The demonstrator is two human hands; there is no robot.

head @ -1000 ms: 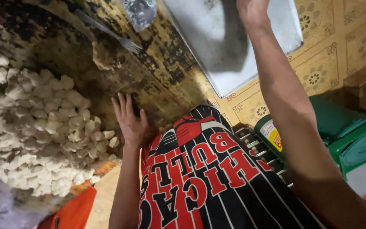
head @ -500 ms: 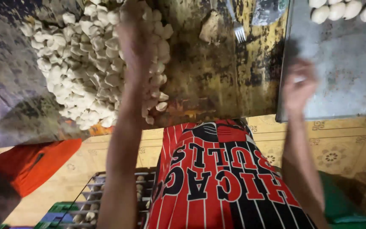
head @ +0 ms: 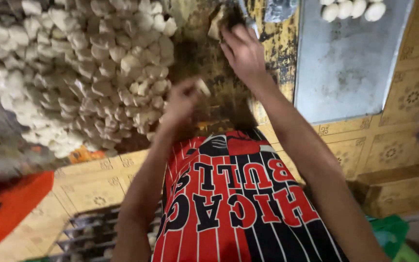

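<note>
Head view: left hand (head: 183,104) pinches dough piece (head: 202,87) beside pile (head: 73,68).

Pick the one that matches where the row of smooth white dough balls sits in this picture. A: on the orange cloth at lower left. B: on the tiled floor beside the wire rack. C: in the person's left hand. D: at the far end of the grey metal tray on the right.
D: the dough balls lie in a row at the far end of the grey tray, away from both hands.
</note>
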